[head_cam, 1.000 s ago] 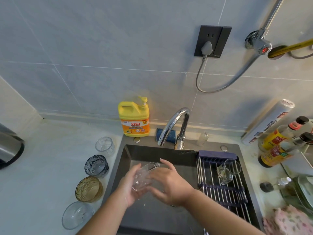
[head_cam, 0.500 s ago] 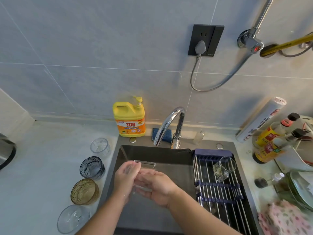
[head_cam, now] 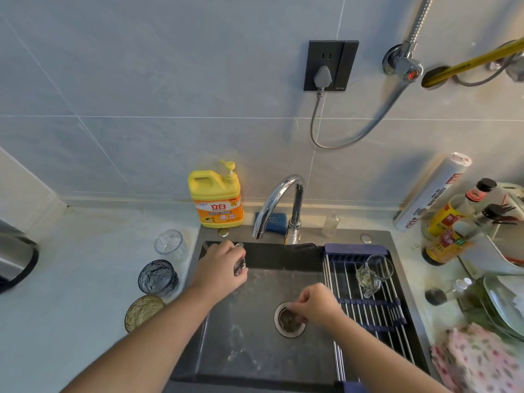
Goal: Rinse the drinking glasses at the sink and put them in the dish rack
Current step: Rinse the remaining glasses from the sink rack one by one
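Three glasses (head_cam: 158, 277) beside sink (head_cam: 255, 350); left hand (head_cam: 219, 268) apparently covers held glass (head_cam: 240, 266).

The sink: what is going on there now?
A person works on glasses at the sink. The left hand grips a clear glass near the sink's back left corner. The right hand reaches with curled fingers to the drain strainer; whether it holds anything is unclear. One glass cup lies in the dish rack; a clear tumbler, a blue glass and an amber glass wait on the counter.
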